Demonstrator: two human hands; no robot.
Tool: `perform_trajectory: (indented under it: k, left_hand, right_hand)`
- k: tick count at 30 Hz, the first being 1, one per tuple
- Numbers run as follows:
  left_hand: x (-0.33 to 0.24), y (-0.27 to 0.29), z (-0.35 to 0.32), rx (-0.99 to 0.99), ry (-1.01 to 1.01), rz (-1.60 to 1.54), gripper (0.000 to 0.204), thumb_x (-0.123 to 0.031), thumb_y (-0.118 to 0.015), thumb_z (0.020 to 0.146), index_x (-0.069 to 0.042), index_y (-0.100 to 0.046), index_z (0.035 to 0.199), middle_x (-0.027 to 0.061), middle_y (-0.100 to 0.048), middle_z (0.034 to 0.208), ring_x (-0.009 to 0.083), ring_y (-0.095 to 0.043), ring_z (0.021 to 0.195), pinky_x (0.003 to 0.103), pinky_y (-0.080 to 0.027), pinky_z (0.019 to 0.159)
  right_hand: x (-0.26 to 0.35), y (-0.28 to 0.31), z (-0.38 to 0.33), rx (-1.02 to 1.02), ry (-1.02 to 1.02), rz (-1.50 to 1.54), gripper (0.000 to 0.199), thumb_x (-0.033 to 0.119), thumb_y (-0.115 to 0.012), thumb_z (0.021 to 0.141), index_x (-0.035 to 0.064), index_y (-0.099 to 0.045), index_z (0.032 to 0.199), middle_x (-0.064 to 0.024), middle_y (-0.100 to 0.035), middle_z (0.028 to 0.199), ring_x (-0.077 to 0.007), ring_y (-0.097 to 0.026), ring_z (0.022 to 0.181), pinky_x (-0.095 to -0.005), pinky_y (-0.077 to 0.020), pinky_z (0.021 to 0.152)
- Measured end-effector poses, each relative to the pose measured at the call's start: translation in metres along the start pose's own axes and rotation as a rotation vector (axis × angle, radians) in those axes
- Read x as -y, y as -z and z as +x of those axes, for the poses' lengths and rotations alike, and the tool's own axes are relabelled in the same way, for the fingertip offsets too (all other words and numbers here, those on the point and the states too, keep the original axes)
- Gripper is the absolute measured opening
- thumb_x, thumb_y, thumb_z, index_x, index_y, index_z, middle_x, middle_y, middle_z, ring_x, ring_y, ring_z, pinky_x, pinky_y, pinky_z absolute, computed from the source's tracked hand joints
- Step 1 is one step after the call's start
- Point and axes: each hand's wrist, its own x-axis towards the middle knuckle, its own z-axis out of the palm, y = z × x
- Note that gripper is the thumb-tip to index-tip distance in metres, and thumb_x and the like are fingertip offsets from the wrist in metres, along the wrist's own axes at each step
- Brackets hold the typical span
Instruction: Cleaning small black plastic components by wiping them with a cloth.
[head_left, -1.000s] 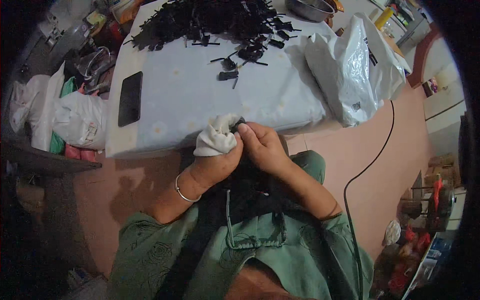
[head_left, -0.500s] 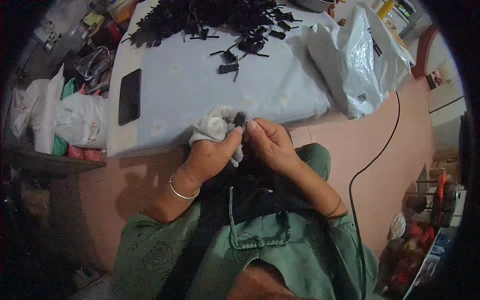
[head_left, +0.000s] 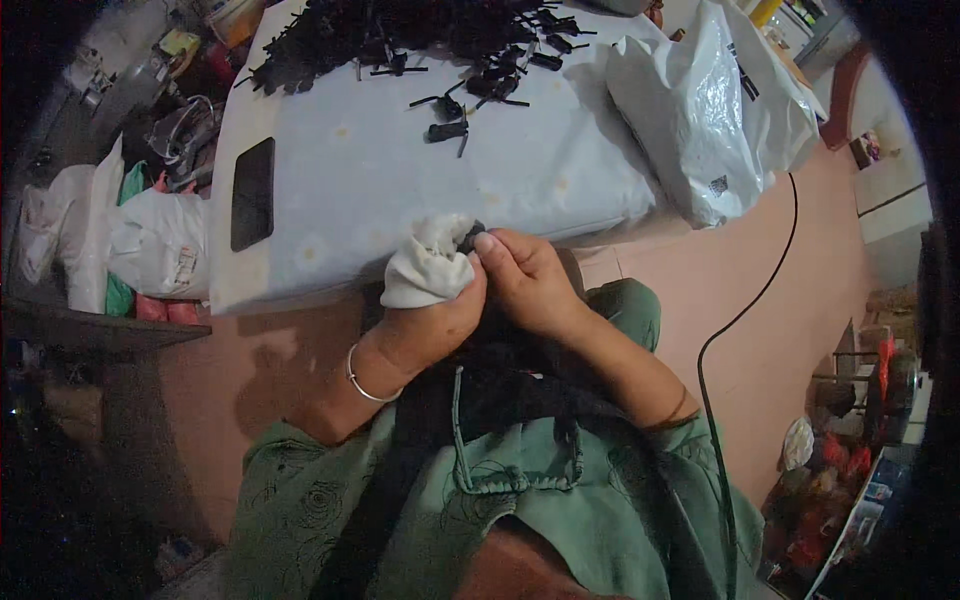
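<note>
My left hand [head_left: 432, 328] is closed round a crumpled white cloth [head_left: 425, 275] just off the table's near edge. At the cloth's right side shows a small black part [head_left: 471, 237], mostly hidden by fingers and cloth. The thumb and forefinger of my right hand [head_left: 537, 287] pinch this part, and the two hands touch or nearly touch. Beyond them on the table lies a similar black part [head_left: 446, 131] with a thin leg sticking out. Farther back is a heap of such black parts [head_left: 400, 40].
The table [head_left: 340, 190] has a pale cloth cover. A dark phone-like slab [head_left: 253, 195] lies at its left, and a white plastic bag [head_left: 690, 120] stands at its right corner. A black cable [head_left: 745, 320] runs down on the right. Bags [head_left: 160, 245] crowd a shelf at left.
My left hand has turned, so the white cloth now bulges up over its fingers. The black part shows less, and my right fingertips have moved slightly left onto it. The view has shifted a little.
</note>
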Motion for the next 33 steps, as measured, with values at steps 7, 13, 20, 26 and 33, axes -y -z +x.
perform_trajectory:
  k: [7, 13, 20, 26, 33]
  left_hand:
    - [0.009, -0.002, 0.0, 0.056, 0.272, -0.438, 0.025, -0.001, -0.052, 0.08, -0.001, -0.046, 0.104, 0.0025, -0.055, 0.084, 0.0109, -0.053, 0.072, 0.024, -0.044, 0.061]
    - [0.007, 0.013, 0.006, 0.119, 0.449, -0.595, 0.025, -0.01, -0.05, 0.085, 0.0, -0.044, 0.107, 0.0029, -0.051, 0.078, 0.0107, -0.048, 0.07, 0.024, -0.042, 0.061]
    - [0.004, 0.011, 0.005, 0.167, 0.444, -0.523, 0.031, -0.009, -0.045, 0.086, 0.0, -0.041, 0.116, 0.0013, -0.05, 0.073, 0.0107, -0.048, 0.065, 0.022, -0.041, 0.057]
    - [0.017, 0.009, -0.001, 0.265, 0.161, -0.56, 0.03, -0.006, -0.044, 0.084, 0.0, -0.042, 0.113, 0.0025, -0.049, 0.077, 0.0097, -0.046, 0.069, 0.024, -0.041, 0.061]
    - [0.008, 0.008, 0.001, 0.155, 0.377, -0.704, 0.027, -0.004, -0.045, 0.082, -0.001, -0.044, 0.109, 0.0014, -0.048, 0.078, 0.0095, -0.046, 0.071, 0.025, -0.041, 0.064]
  right_hand:
    - [0.01, 0.016, -0.004, 0.016, -0.177, 0.012, 0.024, 0.021, -0.045, 0.091, 0.0014, -0.053, 0.079, 0.0035, -0.047, 0.066, -0.0056, -0.041, 0.064, -0.0225, -0.0373, 0.056]
    - [0.003, 0.027, -0.005, 0.182, -0.111, -0.325, 0.016, 0.011, -0.058, 0.081, -0.0026, -0.057, 0.089, -0.0042, -0.057, 0.072, -0.0088, -0.051, 0.071, -0.025, -0.0434, 0.066]
    - [0.006, 0.027, -0.005, 0.086, 0.116, -0.264, 0.013, 0.011, -0.06, 0.08, -0.0018, -0.057, 0.084, -0.0031, -0.056, 0.07, -0.0086, -0.049, 0.066, -0.0227, -0.0414, 0.062]
    - [0.015, 0.011, -0.002, -0.003, -0.018, -0.014, 0.012, 0.013, -0.059, 0.082, 0.0025, -0.056, 0.076, 0.0046, -0.051, 0.067, -0.0043, -0.044, 0.063, -0.0199, -0.0373, 0.056]
    - [0.023, 0.014, 0.003, 0.021, -0.028, -0.188, 0.024, 0.018, -0.049, 0.089, 0.002, -0.05, 0.071, 0.0031, -0.041, 0.058, -0.0054, -0.036, 0.058, -0.0233, -0.034, 0.051]
